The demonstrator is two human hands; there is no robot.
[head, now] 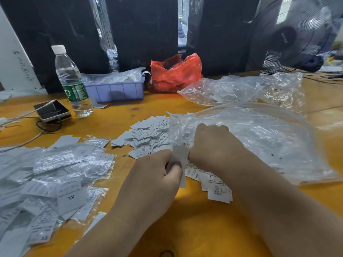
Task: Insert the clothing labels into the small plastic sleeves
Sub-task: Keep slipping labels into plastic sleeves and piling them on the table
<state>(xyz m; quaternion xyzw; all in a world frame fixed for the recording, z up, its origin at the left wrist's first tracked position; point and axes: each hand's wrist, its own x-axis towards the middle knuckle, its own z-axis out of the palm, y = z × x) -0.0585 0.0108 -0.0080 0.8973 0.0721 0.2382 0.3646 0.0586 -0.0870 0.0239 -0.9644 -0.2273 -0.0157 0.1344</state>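
At the far left of the orange table [115, 123] lies a heap of labels in clear sleeves [52, 175], one on top reading XL. Behind it sit a phone [52, 110] with a cable and an upright water bottle [71, 80], white cap on, a little water in it. Next comes a lilac plastic bin [115, 90] holding clear bags, then a red plastic bag [175, 74], its contents hidden. Mid-table is a loose pile of bare clothing labels [148, 138] — several marked XS. The left hand [154, 180] pinches a white label [179, 160] between thumb and curled fingers. The right hand [213, 143], fingers curled, reaches into the mouth of a large clear bag [259, 138] of small sleeves — whether it grips anything cannot be told. A second clear bag [232, 89] lies behind, beneath a black fan [295, 36].
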